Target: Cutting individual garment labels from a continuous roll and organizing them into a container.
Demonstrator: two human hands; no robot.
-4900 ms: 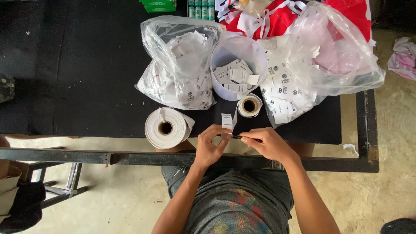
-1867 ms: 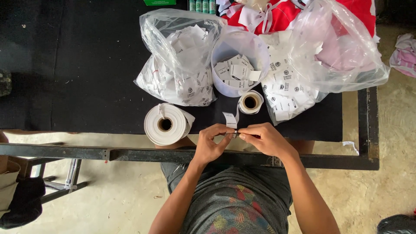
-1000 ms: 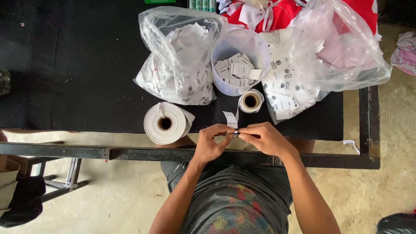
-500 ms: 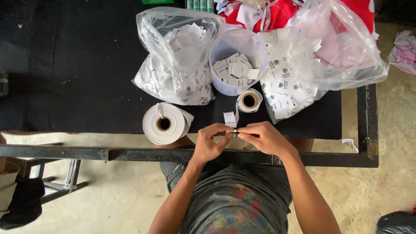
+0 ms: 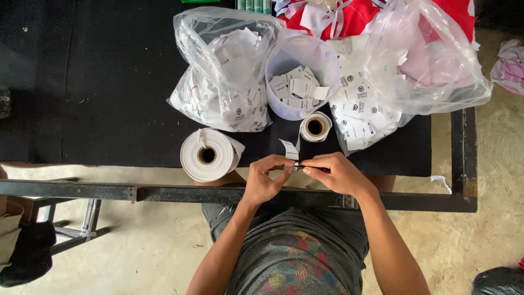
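Label strip (image 5: 290, 148), white, at the table's (image 5: 82, 109) near edge, pinched between fingertips of left hand (image 5: 266, 179) and right hand (image 5: 334, 172), trailing from small roll (image 5: 315, 127); large roll (image 5: 207, 155) near left.

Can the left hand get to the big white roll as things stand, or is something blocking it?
Probably yes. The big white roll lies on the black table just beside the left hand, with nothing between them. But that hand is pinching a small label strip together with the right hand.

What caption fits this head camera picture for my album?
Two hands, left hand and right hand, pinch a label strip from a small roll.
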